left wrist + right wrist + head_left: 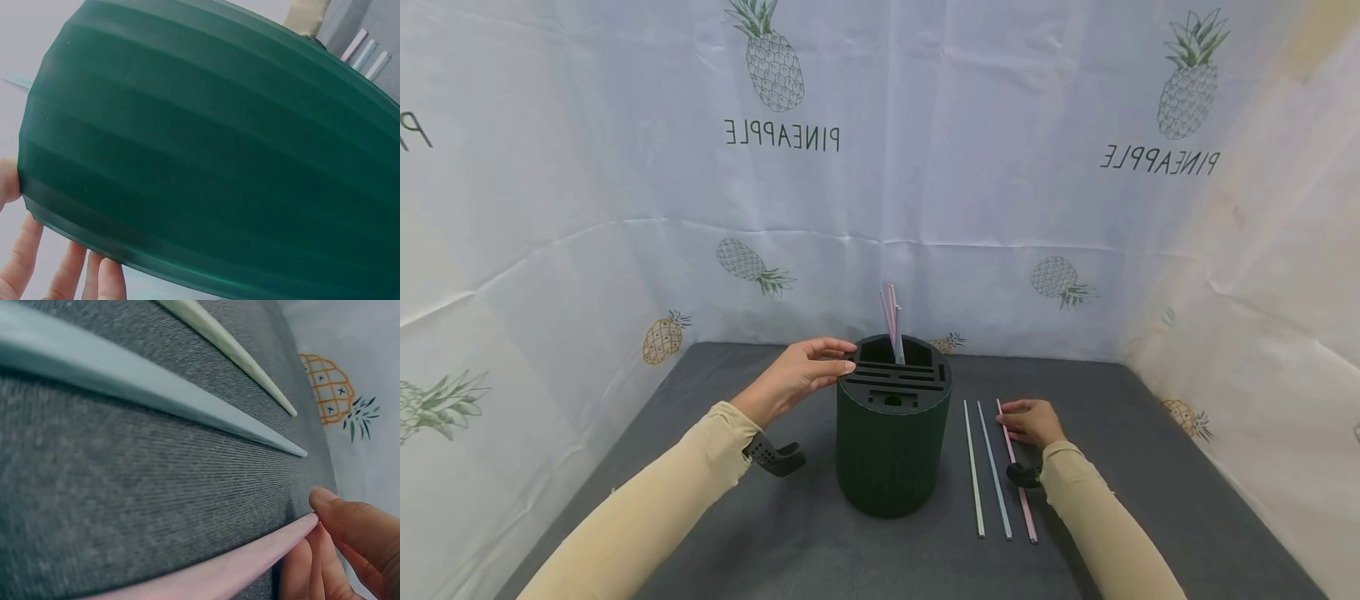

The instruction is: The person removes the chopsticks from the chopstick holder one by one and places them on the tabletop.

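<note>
A dark green utensil holder [891, 458], its black top cut with slots, stands upright on the table. My left hand [805, 371] grips its upper left rim, thumb on the near side and fingers farther round; in the left wrist view its fingers [65, 275] lie along the green wall. To the right of the holder, a pink chopstick [1022, 500] has its far end pinched by my right hand [1033, 422]. The right wrist view shows thumb and fingers at the tip of that chopstick [250, 565]. Beside it lie a blue chopstick [995, 471] and a pale green chopstick [973, 471].
Several pastel chopsticks [892, 325] stand in the holder's rear compartment. The table [760, 533] has a dark grey cloth cover. A white curtain [925, 183] printed with pineapples hangs behind it and along both sides.
</note>
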Action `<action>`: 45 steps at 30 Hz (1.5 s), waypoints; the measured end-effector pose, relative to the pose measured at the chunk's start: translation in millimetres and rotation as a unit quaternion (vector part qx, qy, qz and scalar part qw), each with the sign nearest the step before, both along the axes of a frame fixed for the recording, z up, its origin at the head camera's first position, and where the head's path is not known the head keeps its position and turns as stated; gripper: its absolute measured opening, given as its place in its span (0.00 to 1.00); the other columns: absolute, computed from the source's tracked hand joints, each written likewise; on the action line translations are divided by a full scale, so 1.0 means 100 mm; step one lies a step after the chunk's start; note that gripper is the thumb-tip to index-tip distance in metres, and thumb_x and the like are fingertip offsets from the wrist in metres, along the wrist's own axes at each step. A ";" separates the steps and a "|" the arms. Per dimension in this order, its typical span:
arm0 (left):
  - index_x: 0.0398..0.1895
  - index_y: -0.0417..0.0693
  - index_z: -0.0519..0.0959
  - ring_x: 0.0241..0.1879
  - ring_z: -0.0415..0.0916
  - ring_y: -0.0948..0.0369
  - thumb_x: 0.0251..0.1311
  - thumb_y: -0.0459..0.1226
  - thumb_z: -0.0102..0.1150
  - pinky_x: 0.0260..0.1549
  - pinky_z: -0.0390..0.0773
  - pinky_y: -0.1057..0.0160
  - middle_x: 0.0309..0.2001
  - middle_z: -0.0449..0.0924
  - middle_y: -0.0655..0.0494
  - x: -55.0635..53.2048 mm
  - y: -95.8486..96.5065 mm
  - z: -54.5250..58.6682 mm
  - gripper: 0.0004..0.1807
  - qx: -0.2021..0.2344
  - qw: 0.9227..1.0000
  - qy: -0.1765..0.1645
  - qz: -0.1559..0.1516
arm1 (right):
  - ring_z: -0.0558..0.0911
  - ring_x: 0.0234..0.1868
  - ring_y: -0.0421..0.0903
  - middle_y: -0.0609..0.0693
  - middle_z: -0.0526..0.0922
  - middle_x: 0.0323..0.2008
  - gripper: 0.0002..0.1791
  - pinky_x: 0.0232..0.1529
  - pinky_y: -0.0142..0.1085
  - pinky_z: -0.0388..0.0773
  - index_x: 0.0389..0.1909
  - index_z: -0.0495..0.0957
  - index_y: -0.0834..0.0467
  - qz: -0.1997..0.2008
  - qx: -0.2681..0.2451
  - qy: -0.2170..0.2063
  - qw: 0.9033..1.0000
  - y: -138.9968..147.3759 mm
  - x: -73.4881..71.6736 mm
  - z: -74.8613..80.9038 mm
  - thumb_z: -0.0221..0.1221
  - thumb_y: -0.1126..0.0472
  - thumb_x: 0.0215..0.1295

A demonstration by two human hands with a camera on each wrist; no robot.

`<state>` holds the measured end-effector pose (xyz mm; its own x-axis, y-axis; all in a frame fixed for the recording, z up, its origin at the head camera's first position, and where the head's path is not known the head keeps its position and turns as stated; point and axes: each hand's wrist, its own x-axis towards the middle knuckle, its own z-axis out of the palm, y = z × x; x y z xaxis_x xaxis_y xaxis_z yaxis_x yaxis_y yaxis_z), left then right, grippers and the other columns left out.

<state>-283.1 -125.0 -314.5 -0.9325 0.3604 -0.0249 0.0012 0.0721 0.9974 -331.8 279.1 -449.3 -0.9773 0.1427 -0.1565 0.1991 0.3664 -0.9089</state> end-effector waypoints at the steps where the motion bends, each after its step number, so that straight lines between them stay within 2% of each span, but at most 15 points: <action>1: 0.64 0.42 0.71 0.64 0.68 0.51 0.63 0.36 0.62 0.66 0.66 0.49 0.64 0.67 0.45 0.00 0.00 0.00 0.26 0.000 1.000 0.000 0.000 | 0.84 0.30 0.40 0.54 0.86 0.34 0.21 0.32 0.35 0.85 0.52 0.76 0.73 -0.002 0.002 0.001 1.000 0.00 0.00 -0.01 0.66 0.69 0.58; 8: 0.64 0.42 0.71 0.62 0.69 0.53 0.63 0.36 0.62 0.66 0.67 0.50 0.64 0.68 0.46 -0.01 0.00 0.01 0.26 0.002 1.000 -0.001 -0.003 | 0.83 0.27 0.39 0.59 0.85 0.36 0.20 0.32 0.36 0.85 0.50 0.78 0.72 -0.002 0.042 0.003 0.999 -0.02 -0.03 -0.04 0.67 0.69 0.56; 22: 0.64 0.42 0.71 0.63 0.68 0.51 0.62 0.36 0.62 0.66 0.66 0.49 0.64 0.67 0.45 -0.01 0.00 0.00 0.26 0.000 1.000 -0.001 0.002 | 0.82 0.25 0.39 0.61 0.84 0.36 0.20 0.30 0.35 0.85 0.48 0.79 0.73 -0.001 0.053 0.004 0.999 -0.03 -0.07 -0.07 0.68 0.70 0.54; 26: 0.64 0.42 0.71 0.64 0.68 0.51 0.62 0.35 0.62 0.67 0.66 0.49 0.64 0.67 0.45 -0.01 0.01 0.00 0.26 0.002 1.000 -0.001 0.001 | 0.83 0.28 0.40 0.59 0.86 0.36 0.20 0.32 0.36 0.85 0.49 0.78 0.73 0.005 0.040 -0.004 0.999 -0.01 -0.07 -0.07 0.67 0.68 0.57; 29: 0.64 0.41 0.71 0.63 0.68 0.51 0.63 0.35 0.62 0.67 0.65 0.49 0.64 0.67 0.45 -0.01 0.01 0.00 0.26 0.003 1.000 0.000 0.001 | 0.84 0.32 0.41 0.60 0.86 0.40 0.22 0.34 0.36 0.85 0.53 0.76 0.74 0.013 0.003 -0.005 1.000 0.01 -0.06 -0.01 0.64 0.65 0.61; 32: 0.64 0.42 0.71 0.63 0.68 0.51 0.63 0.36 0.62 0.67 0.65 0.49 0.64 0.67 0.45 -0.01 0.01 0.00 0.26 0.001 1.000 -0.001 -0.001 | 0.84 0.37 0.41 0.62 0.84 0.47 0.24 0.38 0.34 0.85 0.57 0.72 0.74 0.017 -0.037 0.005 0.999 -0.01 -0.02 0.12 0.61 0.62 0.66; 35: 0.64 0.42 0.71 0.63 0.69 0.52 0.62 0.36 0.62 0.66 0.66 0.49 0.64 0.67 0.45 0.00 0.01 0.01 0.26 0.001 1.000 -0.002 0.000 | 0.84 0.39 0.37 0.59 0.81 0.53 0.28 0.45 0.34 0.84 0.62 0.69 0.71 0.022 -0.072 0.024 0.997 -0.04 0.00 0.33 0.59 0.58 0.68; 39: 0.64 0.42 0.70 0.63 0.69 0.52 0.63 0.35 0.61 0.66 0.66 0.49 0.65 0.67 0.45 0.00 0.01 0.01 0.26 0.003 1.000 -0.004 0.000 | 0.81 0.40 0.30 0.48 0.79 0.51 0.33 0.54 0.34 0.79 0.68 0.64 0.67 0.033 -0.134 0.061 0.989 -0.15 0.03 0.69 0.58 0.53 0.69; 42: 0.64 0.42 0.70 0.62 0.69 0.52 0.63 0.35 0.61 0.66 0.66 0.49 0.65 0.66 0.45 0.01 0.00 0.01 0.26 0.002 1.000 -0.004 0.000 | 0.81 0.44 0.32 0.43 0.76 0.48 0.32 0.57 0.32 0.77 0.68 0.63 0.64 0.048 -0.193 0.108 0.974 -0.29 0.08 0.98 0.58 0.53 0.69; 45: 0.64 0.42 0.70 0.62 0.69 0.53 0.63 0.35 0.61 0.66 0.66 0.50 0.64 0.66 0.45 0.01 0.00 0.01 0.26 0.001 1.000 -0.003 0.000 | 0.80 0.47 0.36 0.45 0.76 0.47 0.25 0.55 0.31 0.78 0.62 0.69 0.61 0.073 -0.244 0.164 0.953 -0.48 0.17 1.26 0.58 0.55 0.68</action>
<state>-282.3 -124.6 -313.2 -0.9320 0.3612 -0.0297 -0.0050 0.0691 0.9976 -315.2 231.2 -323.7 -0.9888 -0.0096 0.1486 -0.1466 -0.1140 -0.9826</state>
